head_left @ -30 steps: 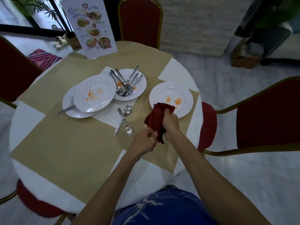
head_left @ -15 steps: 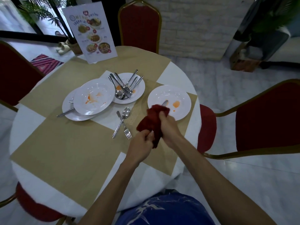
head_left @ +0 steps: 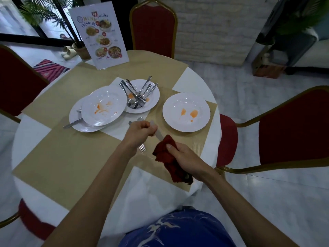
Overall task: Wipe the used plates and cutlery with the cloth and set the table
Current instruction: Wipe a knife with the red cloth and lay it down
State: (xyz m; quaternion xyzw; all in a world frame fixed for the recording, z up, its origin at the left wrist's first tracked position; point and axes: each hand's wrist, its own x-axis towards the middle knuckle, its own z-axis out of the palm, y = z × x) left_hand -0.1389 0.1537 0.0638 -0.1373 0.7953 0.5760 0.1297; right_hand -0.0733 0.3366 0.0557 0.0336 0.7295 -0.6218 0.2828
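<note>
My left hand (head_left: pixel 142 128) is closed on the handle of a silver knife (head_left: pixel 158 134). The blade slants down to the right into the dark red cloth (head_left: pixel 167 158). My right hand (head_left: pixel 186 157) pinches that cloth around the blade, above a tan placemat (head_left: pixel 71 157). A white plate (head_left: pixel 178 100) with orange stains lies just beyond my hands on the right. A plate (head_left: pixel 151 101) with several forks and spoons sits in the middle. A stained plate (head_left: pixel 103 106) is stacked on another plate (head_left: pixel 77 120) at the left. A fork (head_left: pixel 142 148) and a spoon (head_left: pixel 140 119) lie partly hidden under my left hand.
A standing menu card (head_left: pixel 99 36) is at the far side of the round table (head_left: pixel 151 189). Red chairs stand behind (head_left: pixel 153 27), at the left (head_left: pixel 16 82) and at the right (head_left: pixel 293 129). A utensil handle (head_left: pixel 72 124) sticks out from under the stacked plates.
My hands have come apart: the left moved up and left with the knife, and the right dragged the cloth down and right along the blade. The right plate is now uncovered.
</note>
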